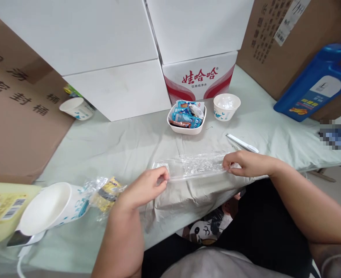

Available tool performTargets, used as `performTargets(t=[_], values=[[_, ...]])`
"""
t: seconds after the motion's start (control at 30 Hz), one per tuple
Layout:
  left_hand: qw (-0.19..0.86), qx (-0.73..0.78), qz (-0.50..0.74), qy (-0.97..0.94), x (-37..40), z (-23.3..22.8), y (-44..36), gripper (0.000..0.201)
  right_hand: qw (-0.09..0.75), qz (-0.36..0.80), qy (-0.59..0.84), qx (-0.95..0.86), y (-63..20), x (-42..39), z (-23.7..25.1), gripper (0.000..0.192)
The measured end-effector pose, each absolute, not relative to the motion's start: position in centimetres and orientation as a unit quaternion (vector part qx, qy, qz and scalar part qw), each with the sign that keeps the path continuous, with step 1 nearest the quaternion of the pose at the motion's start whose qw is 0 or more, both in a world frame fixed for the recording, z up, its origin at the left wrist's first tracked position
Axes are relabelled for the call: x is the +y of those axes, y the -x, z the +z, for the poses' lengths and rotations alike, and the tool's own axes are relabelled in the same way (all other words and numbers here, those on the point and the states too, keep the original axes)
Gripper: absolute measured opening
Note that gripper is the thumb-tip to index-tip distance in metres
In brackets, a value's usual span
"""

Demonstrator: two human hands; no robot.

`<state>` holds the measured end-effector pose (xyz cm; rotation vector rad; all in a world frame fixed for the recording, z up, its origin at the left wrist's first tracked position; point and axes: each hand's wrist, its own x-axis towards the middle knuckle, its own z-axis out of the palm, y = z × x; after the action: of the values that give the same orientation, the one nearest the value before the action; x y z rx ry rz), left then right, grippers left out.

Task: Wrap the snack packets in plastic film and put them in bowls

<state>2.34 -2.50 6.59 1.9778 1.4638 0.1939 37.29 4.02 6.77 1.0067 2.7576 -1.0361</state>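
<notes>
Mid-frame, left hand point(143, 189) and right hand point(246, 163) fingers are pinching opposite ends of the clear plastic wrapper point(193, 166), stretching it taut over the desk point(124, 143).

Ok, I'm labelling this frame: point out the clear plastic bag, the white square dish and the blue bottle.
clear plastic bag point(196, 166), head view, crinkled middle.
white square dish point(185, 129), head view, front wall.
blue bottle point(309, 87), head view, body.

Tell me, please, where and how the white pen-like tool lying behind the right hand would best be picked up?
Probably at the middle of its thin shaft, from above. The white tool lies flat on the cloth, slanting from upper left to lower right, so a two-finger pinch across its narrow width suits it. Its near end sits close to the right hand, which grips the clear plastic strip with the left hand.
</notes>
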Motion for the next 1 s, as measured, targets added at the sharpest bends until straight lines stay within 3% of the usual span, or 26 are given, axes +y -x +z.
performTargets(t=[0.13,0.3,0.57,0.73,0.87,0.93,1.0], values=[[0.291,0.644,0.09,-0.701,-1.3,5.3,-2.2,0.012,0.007,-0.372,-0.445,0.814,-37.0,4.4,6.2,0.009],[0.149,0.715,0.035,-0.682,-0.1,4.1,-3.4,0.014,0.036,-0.249,-0.528,0.811,-35.6,4.7,5.5,0.016],[0.067,0.741,-0.026,-0.667,0.3,3.3,-4.6,0.021,0.09,-0.102,-0.569,0.811,-34.0,4.4,4.5,0.027],[-0.01,0.732,0.081,-0.677,0.0,2.8,-4.5,0.022,0.066,-0.044,-0.595,0.8,-33.8,3.8,4.5,0.027],[-0.091,0.659,0.234,-0.709,-1.4,3.1,-5.6,0.024,-0.086,0.007,-0.499,0.862,-33.1,2.6,4.5,0.035],[-0.029,0.592,0.225,-0.773,-2.2,2.9,-6.8,0.032,-0.12,-0.019,-0.379,0.917,-32.3,1.9,3.8,0.051],[0.041,0.535,0.152,-0.83,-2.9,2.1,-8.1,0.049,-0.101,-0.058,-0.286,0.951,-31.5,1.4,2.5,0.076]])
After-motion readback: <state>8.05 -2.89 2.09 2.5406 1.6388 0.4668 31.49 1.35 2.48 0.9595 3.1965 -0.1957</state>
